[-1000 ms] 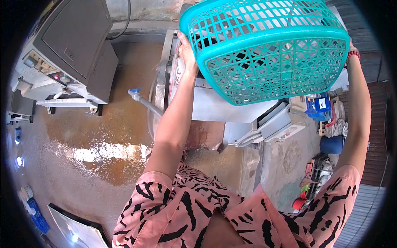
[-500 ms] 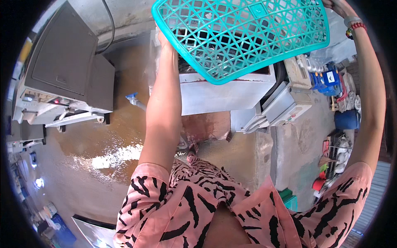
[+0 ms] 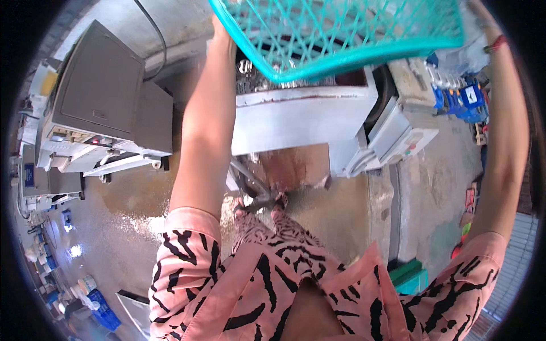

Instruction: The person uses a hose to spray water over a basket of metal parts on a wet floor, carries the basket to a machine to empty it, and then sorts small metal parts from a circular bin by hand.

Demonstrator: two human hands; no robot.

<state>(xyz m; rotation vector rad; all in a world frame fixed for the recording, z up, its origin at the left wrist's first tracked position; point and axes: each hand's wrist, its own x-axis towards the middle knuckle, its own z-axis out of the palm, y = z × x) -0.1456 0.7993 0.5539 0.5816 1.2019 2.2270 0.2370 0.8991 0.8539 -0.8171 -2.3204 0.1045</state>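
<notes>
A teal plastic basket (image 3: 341,59) with a lattice bottom is held up at the top of the view, tilted and slightly blurred. My left hand (image 3: 220,29) grips its left side, with the fingers hidden behind the rim. At its right end is my right hand (image 3: 482,16), smeared and partly cut off at the picture's edge, with a red bracelet on the wrist. Under the basket stands a white metal tank (image 3: 301,122). Shiny metal pieces (image 3: 245,69) show inside it, too small and covered to name.
A grey cabinet (image 3: 102,77) on a white wheeled frame stands at the left. Wet floor (image 3: 131,210) lies in front of it. Right of the tank are white panels (image 3: 392,139) and blue items (image 3: 466,99). A green crate (image 3: 409,278) sits near my right side.
The basket has moved up in the view and tilted, and both arms have shifted with it. More of the tank's inside and of my feet now shows.
</notes>
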